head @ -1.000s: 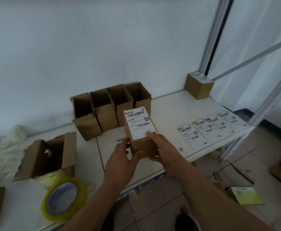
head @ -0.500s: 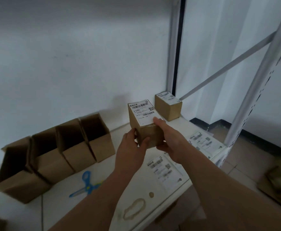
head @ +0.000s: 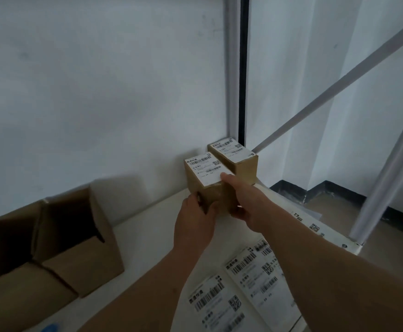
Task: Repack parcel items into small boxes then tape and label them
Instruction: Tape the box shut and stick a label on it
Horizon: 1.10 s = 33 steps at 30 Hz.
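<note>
Both hands hold one labelled box [head: 206, 185] at the far right corner of the white surface [head: 148, 238]. Left hand [head: 195, 224] grip clamped on its near lower side; right hand [head: 244, 200] grip clamped on its right side, thumb on the label [head: 206, 168]. The box sits just beside, possibly touching, a second labelled box [head: 237, 159]. Loose label sheets [head: 238, 286] lie nearer; open empty boxes [head: 59, 240] stand to the left.
</note>
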### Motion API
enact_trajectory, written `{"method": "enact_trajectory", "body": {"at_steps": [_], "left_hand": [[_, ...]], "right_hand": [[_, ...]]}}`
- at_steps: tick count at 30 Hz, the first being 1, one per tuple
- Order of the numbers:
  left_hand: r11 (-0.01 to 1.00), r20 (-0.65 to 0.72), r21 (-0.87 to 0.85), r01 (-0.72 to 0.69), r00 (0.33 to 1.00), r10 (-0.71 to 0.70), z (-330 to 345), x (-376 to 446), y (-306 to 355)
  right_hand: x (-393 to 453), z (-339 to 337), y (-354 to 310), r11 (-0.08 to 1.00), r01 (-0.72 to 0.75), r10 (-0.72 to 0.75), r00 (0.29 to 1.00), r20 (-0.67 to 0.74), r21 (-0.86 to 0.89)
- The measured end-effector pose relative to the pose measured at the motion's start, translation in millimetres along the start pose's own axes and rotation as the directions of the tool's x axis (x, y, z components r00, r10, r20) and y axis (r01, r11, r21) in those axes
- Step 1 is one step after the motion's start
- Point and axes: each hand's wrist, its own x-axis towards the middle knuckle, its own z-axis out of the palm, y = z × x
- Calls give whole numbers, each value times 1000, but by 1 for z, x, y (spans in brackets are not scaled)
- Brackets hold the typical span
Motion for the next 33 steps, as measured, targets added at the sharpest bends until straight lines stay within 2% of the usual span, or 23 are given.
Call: {"method": "enact_trajectory", "body": {"at_steps": [11,19,27,31,33], "left_hand": [[1000,-29,18,-5,1000,6,38,39,-19],[999,-28,46,-13,999,14,41,52,-14],[1000,-44,28,-3,999,4,46,57,-10],[1000,-26,9,16,1000,-16,45,59,-7],[997,-5,76,26,1000,-25,40,52,-7]], "right_hand": [[45,-2,5,990,5,-19,995,-97,-144],[58,4,2,999,46,-45,986,-161,-1],[64,5,5,995,80,-66,978,-197,64],[63,4,11,995,101,-103,974,-200,-18],[57,0,18,990,87,-108,976,-192,-115]]}}
